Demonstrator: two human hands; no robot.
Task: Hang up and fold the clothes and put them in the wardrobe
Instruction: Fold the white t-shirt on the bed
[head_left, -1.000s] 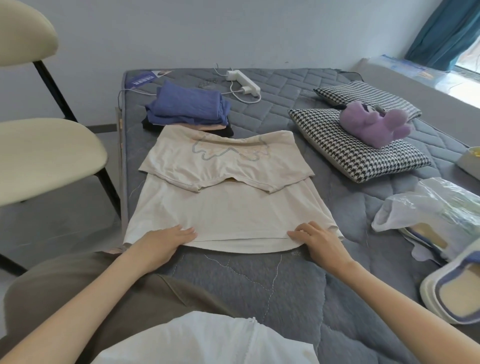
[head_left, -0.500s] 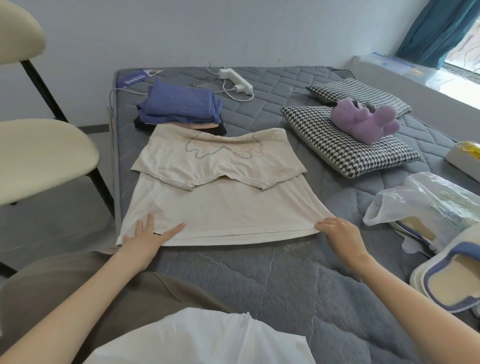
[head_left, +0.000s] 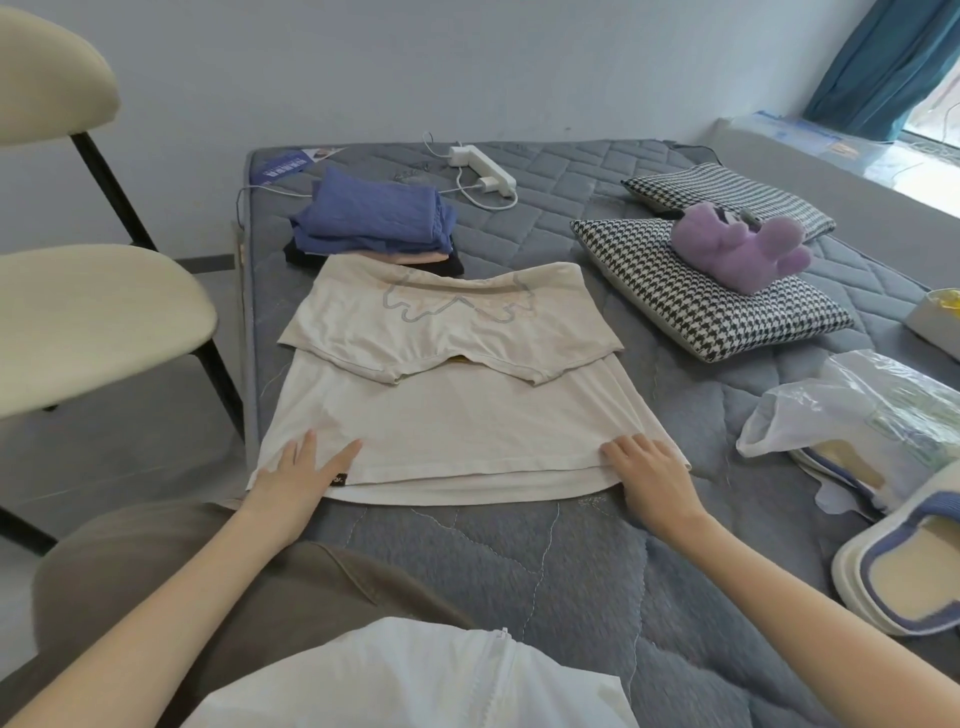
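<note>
- We see a cream T-shirt (head_left: 457, 415) spread flat on the grey quilted mattress (head_left: 519, 561), its top part with both sleeves folded down over the body, so a pale outline print faces up.
- Our left hand (head_left: 298, 475) lies palm-down on the near-left corner of the shirt's hem, fingers spread wide and flat, gripping nothing.
- Our right hand (head_left: 649, 475) rests on the near-right corner of the hem, fingers loosely extended over the cloth; we cannot tell whether the fingertips pinch the edge.
- A small dark tag (head_left: 340, 479) sits at the hem just beside the left hand's thumb.
- Just beyond the shirt's far edge stands a stack of folded clothes (head_left: 374, 223), blue on top, with pink and black layers under it.
- A white power strip (head_left: 483, 163) with cables lies farther back on the mattress.
- To the right, 2 houndstooth pillows (head_left: 701, 301) overlap, and a purple plush toy (head_left: 737, 249) rests on the nearer 1.
- A clear plastic bag (head_left: 852, 415) and a blue-edged item lie at the right edge.
- A cream chair (head_left: 88, 317) with black legs stands on the floor to the left of the bed.
</note>
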